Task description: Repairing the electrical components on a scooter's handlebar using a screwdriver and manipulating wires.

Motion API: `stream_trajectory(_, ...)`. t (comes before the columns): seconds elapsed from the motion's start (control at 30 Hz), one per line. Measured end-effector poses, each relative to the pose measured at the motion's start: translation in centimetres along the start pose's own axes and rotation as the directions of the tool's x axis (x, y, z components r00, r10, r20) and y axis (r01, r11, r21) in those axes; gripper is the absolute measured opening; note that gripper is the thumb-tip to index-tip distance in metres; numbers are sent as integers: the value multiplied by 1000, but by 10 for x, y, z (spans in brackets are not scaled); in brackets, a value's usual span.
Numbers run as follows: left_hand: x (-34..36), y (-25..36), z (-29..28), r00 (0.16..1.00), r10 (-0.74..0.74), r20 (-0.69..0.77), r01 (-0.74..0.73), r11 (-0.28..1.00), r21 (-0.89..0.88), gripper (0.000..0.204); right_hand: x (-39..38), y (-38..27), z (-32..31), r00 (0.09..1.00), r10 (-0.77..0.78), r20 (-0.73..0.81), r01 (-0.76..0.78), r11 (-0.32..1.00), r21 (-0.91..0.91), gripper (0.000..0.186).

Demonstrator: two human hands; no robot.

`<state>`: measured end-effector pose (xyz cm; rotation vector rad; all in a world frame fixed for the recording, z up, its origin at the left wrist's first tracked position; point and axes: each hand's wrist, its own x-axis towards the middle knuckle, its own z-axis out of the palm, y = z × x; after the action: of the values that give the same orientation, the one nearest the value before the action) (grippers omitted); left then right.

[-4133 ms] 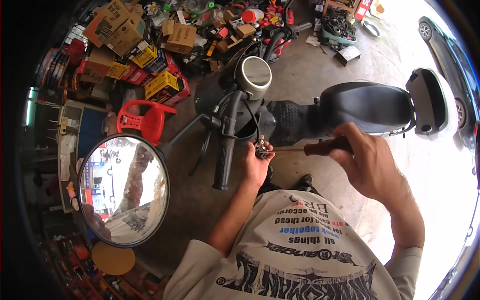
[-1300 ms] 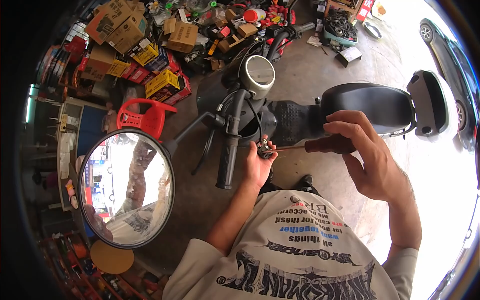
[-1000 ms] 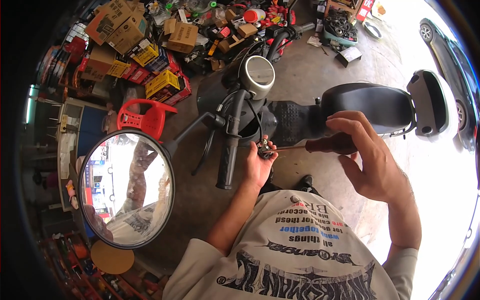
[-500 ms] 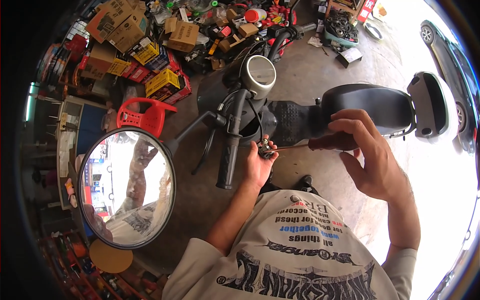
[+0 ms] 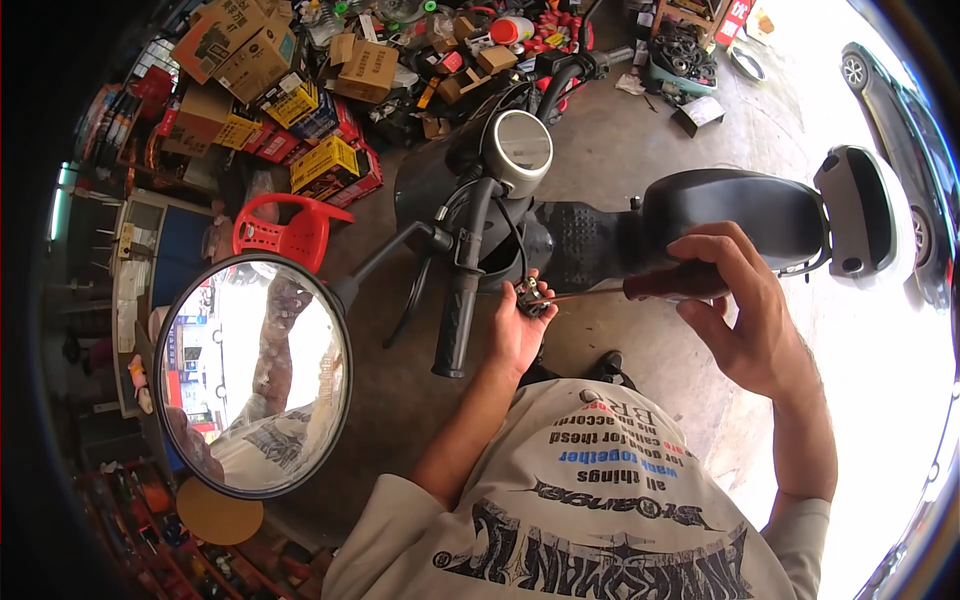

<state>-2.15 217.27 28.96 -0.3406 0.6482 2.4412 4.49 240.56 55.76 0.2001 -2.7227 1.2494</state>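
My left hand [image 5: 514, 338] is closed round a small black-and-metal part [image 5: 532, 297], which seems to hang on a dark cable from the electric scooter's handlebar [image 5: 472, 235]. Out to the right, my right hand [image 5: 758, 335] has its fingers curled on the dark red handle of a screwdriver [image 5: 655, 284]. The thin shaft points left, and its tip meets the part in my left palm. Exactly where the tip sits on the part is too small to tell. Just left of my left hand is the scooter's black rubber grip [image 5: 456, 325].
The scooter's round mirror [image 5: 255, 375] juts out at the left. Its ribbed footboard [image 5: 585, 240] and black seat [image 5: 735, 205] stretch away to the right. Behind the handlebar stand a red plastic chair [image 5: 290, 232] and piled cardboard boxes [image 5: 258, 65]. A car [image 5: 905, 130] is parked outside.
My right hand and the screwdriver handle have shifted slightly to the right, and the fingers have changed their curl a little. My left hand and the small part keep their place.
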Motion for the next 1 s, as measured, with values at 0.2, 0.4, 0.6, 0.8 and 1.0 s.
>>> stream_trajectory(0.2, 0, 1, 3, 1000, -24, 16, 25, 999, -23, 46, -5, 17, 1, 994, -105, -28, 106, 994, 40, 23)
stream_trajectory(0.4, -1, 2, -2, 999, -33, 11, 34, 998, -52, 46, -12, 27, -3, 991, -66, -117, 76, 993, 85, 24)
stream_trajectory(0.6, -3, 4, 2, 998, -49, 39, 53, 995, -85, 47, -31, 53, -23, 859, 131, -495, 130, 879, 459, 24)
stream_trajectory(0.8, -5, 4, 6, 997, -43, 58, 50, 992, -115, 48, -18, 70, 5, 923, 234, -306, -83, 896, 436, 12)
stream_trajectory(1.0, -8, 3, 16, 998, -43, 37, 46, 996, -73, 48, -3, 88, 139, 990, 139, 11, -139, 976, 167, 11)
